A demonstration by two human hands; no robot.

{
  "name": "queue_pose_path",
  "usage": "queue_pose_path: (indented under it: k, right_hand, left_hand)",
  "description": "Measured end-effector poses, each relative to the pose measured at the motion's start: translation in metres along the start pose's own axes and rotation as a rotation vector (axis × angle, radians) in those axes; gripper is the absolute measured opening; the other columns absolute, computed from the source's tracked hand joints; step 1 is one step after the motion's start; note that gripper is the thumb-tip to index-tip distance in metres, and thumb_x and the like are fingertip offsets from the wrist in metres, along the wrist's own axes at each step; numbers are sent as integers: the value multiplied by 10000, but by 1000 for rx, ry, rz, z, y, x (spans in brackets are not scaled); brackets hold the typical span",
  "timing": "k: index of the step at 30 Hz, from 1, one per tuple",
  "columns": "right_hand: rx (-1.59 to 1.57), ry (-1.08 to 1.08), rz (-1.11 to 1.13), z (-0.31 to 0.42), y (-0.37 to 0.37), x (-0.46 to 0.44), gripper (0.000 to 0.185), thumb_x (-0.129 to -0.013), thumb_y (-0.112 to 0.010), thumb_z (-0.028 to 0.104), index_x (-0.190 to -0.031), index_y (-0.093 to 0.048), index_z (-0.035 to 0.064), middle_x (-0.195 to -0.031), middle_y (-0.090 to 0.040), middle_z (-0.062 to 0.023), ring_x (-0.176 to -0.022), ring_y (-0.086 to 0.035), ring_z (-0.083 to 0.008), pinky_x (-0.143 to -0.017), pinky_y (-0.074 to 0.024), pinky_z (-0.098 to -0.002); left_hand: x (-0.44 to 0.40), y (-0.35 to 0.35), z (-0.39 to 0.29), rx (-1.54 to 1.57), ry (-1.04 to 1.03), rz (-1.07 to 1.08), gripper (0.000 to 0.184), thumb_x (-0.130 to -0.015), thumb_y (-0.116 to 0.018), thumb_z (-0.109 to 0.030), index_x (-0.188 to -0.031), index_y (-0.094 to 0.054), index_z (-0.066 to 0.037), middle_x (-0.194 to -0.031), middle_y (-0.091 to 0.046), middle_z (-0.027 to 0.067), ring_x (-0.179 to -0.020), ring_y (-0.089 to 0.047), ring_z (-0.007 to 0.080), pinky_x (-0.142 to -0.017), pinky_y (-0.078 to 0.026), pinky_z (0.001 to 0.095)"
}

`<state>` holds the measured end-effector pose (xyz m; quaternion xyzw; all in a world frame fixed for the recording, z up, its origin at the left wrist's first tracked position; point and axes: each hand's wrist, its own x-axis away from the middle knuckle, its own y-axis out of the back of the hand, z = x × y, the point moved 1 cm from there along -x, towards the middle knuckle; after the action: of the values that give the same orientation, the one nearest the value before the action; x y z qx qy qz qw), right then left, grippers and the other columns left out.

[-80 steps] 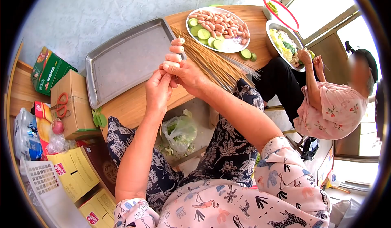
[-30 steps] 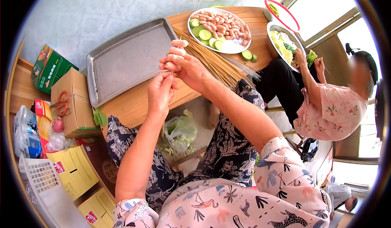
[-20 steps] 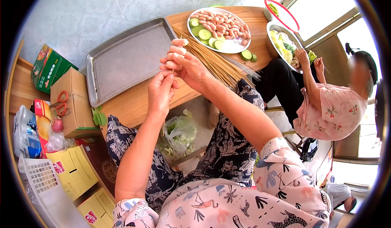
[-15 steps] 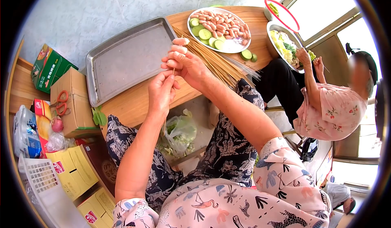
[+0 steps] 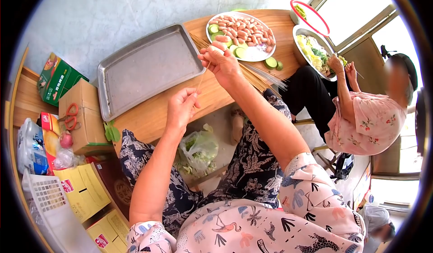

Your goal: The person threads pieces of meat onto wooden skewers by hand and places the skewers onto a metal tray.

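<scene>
My left hand (image 5: 181, 110) pinches the lower part of a thin wooden skewer (image 5: 200, 82) above the table's front edge. Higher and to the right, my right hand (image 5: 222, 63) grips the sausages on the skewer's upper end; a pink sausage (image 5: 222, 38) shows above its fingers, the rest partly hidden. Behind the right hand lies a bundle of wooden skewers (image 5: 255, 80). A white oval plate (image 5: 261, 60) holds small sausages (image 5: 243, 27) and green round slices (image 5: 241, 53). To the left is a grey metal tray (image 5: 146, 72) with nothing on it.
A co-worker (image 5: 367, 117) sits at the right, hands over a metal bowl (image 5: 300, 50) of vegetables. Cardboard box (image 5: 83, 113), red scissors (image 5: 71, 116) and white basket (image 5: 49, 199) are at the left. A plastic bag of greens (image 5: 198, 149) lies below the table. Another person (image 5: 376, 219) appears lower right.
My right hand has moved up and right with the sausages, away from my left hand. The left hand is slightly lower, and a stretch of skewer now shows between them.
</scene>
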<state>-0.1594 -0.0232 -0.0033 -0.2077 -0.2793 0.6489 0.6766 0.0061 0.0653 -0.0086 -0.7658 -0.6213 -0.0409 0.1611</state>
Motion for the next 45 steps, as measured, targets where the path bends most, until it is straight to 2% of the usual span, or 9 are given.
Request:
queue_pose_path:
  k: [3, 7, 9, 14, 21, 31, 40, 43, 45]
  right_hand:
    - [25, 4, 24, 2, -3, 0, 314, -856, -644, 164, -1120, -485, 99, -981, -623, -86, -857, -654, -231, -731, -514, -343]
    - [53, -72, 124, 7, -11, 5, 386, -891, -588, 342, -1154, -461, 89, -1065, -600, -87, -921, -641, -251, -738, -514, -354]
    - [91, -146, 0, 0, -6, 4, 434, -898, -569, 378, -1189, -433, 86, -1127, -578, -105, -947, -631, -257, -746, -512, -358]
    - [186, -154, 57, 9, -5, 10, 446, -899, -569, 346, -1195, -441, 37, -1128, -589, -121, -916, -634, -229, -744, -504, -327]
    - [254, -205, 137, 16, -12, 23, 384, -923, -534, 301, -1190, -497, 27, -1081, -607, -96, -874, -631, -166, -721, -497, -273]
    - [300, -272, 208, 14, -19, 24, 309, -948, -508, 264, -1146, -533, 29, -1018, -634, -85, -862, -630, -160, -727, -497, -273]
    - [294, -291, 258, 13, -18, 23, 303, -939, -522, 265, -1141, -539, 41, -1015, -634, -83, -854, -628, -154, -726, -493, -264]
    - [300, -288, 268, 15, -17, 26, 304, -937, -523, 265, -1140, -540, 39, -1016, -633, -84, -855, -627, -153, -721, -491, -262]
    - [303, -280, 273, 16, -14, 26, 301, -937, -523, 265, -1138, -542, 41, -1018, -632, -82, -855, -626, -152, -719, -489, -261]
  left_hand:
    - [1, -1, 1, 15, -14, -15, 169, -932, -509, -105, -1029, -601, -2, -679, -553, 9, -430, -362, 27, -390, -251, 170]
    - [4, 18, -21, 11, -52, -83, 155, -928, -516, -109, -1015, -610, -21, -682, -556, 6, -430, -355, 24, -388, -242, 169]
    - [7, 38, -44, -10, -132, -135, 144, -915, -528, -102, -998, -614, -20, -669, -562, 18, -431, -355, 23, -380, -251, 172]
    - [18, 128, -79, -90, -163, -282, 149, -913, -521, -103, -994, -616, -22, -671, -563, 28, -419, -365, 33, -362, -241, 184]
    - [13, 253, 11, -24, 53, -568, 156, -896, -551, -132, -990, -616, -25, -694, -571, 51, -426, -378, 54, -358, -246, 192]
    - [-18, 296, 52, 120, 208, -751, 106, -901, -515, -85, -941, -579, -10, -724, -595, 78, -458, -398, 76, -365, -280, 213]
    - [-3, 298, 28, -420, 299, -920, 84, -854, -534, -89, -890, -573, -24, -699, -641, 133, -478, -603, 183, -388, -446, 292]
    - [5, 305, 18, -690, 410, -805, 150, -848, -572, -155, -944, -583, -41, -811, -660, 169, -666, -672, 256, -525, -515, 370]
    - [10, 302, 11, -1258, 343, -787, 239, -829, -607, -214, -1011, -587, -60, -969, -654, 180, -903, -645, 320, -725, -512, 424]
